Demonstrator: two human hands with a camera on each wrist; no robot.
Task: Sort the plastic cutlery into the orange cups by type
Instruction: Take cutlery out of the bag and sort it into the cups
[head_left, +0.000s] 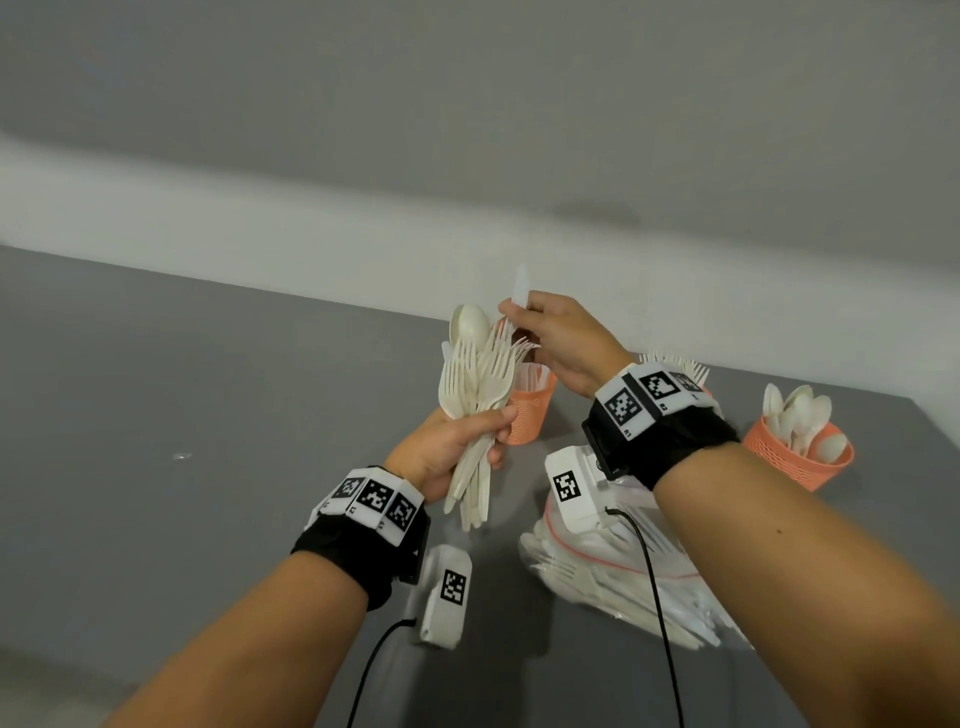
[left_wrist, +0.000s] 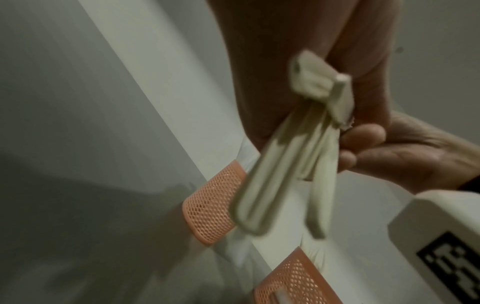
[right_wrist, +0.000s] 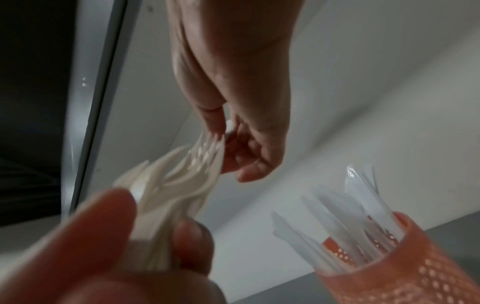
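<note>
My left hand (head_left: 496, 436) grips a bundle of cream forks and spoons (head_left: 475, 379) by the handles, heads up, above the grey table. The handle ends (left_wrist: 285, 174) show blurred in the left wrist view. My right hand (head_left: 522, 317) pinches a translucent white knife (head_left: 520, 283) at the top of the bundle, its tip pointing up. Directly behind the bundle stands an orange mesh cup of knives (head_left: 530, 410), also seen as the knife cup (right_wrist: 389, 257). An orange cup of spoons (head_left: 800, 452) stands at the right. Fork heads (head_left: 680, 366) of a third cup show behind my right wrist.
A clear zip bag (head_left: 623, 566) with more white cutlery lies on the grey table (head_left: 208, 415) under my right forearm. A white wall runs along the table's far edge. Cables hang from both wrist cameras.
</note>
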